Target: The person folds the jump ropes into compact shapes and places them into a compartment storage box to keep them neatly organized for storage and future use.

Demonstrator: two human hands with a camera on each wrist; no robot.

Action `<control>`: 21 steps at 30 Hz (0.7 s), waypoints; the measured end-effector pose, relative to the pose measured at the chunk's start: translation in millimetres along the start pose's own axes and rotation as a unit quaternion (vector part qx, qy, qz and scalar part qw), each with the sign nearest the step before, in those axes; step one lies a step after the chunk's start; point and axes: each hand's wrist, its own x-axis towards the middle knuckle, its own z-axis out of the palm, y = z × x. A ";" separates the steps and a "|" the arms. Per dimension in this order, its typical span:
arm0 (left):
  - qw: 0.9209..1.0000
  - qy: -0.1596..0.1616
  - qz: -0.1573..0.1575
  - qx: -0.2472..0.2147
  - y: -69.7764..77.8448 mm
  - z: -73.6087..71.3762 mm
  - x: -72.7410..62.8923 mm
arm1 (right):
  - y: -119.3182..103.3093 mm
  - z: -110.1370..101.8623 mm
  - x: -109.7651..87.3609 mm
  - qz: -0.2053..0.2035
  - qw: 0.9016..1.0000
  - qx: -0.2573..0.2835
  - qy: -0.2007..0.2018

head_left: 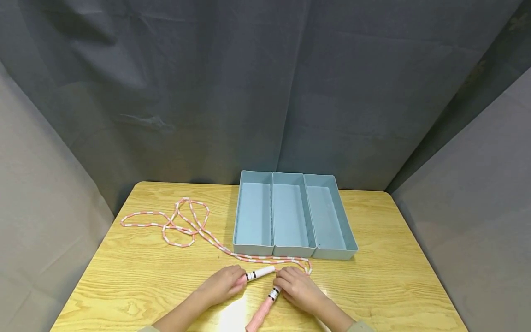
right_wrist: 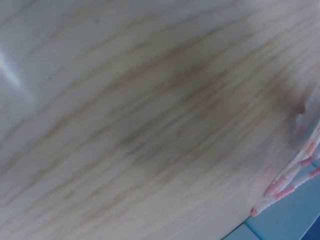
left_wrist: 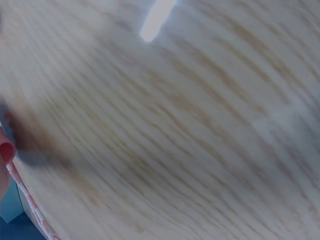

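A jump rope with pink and white beads lies on the wooden table, looped at the left and running along the front of the blue bins. My left hand grips the pink end of one handle, whose white tip points right. At the right, my right hand pinches the upper part of the second handle, its pink end slanting toward the near edge. In the left wrist view a hollow pink handle end shows at the left edge. Beaded rope appears at lower right in the right wrist view.
Three blue bins stand side by side behind the hands: left bin, middle bin, right bin. A dark grey curtain hangs behind the table, with pale cloth panels at both sides.
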 end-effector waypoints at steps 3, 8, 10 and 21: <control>0.996 -0.022 -0.051 -0.070 2.8 -2.7 4.1 | 1.0 -1.8 3.0 0.008 1.000 -0.012 0.017; 0.969 -0.033 -0.127 -0.209 7.8 -5.3 11.8 | 3.6 -4.0 6.8 0.013 0.999 -0.028 0.040; 0.955 -0.031 -0.147 -0.256 10.0 -6.9 15.1 | 4.2 -4.8 8.5 0.014 0.998 -0.031 0.050; 0.881 -0.059 -0.200 -0.425 17.6 -14.4 25.0 | 8.9 -6.6 16.2 0.025 0.992 -0.035 0.115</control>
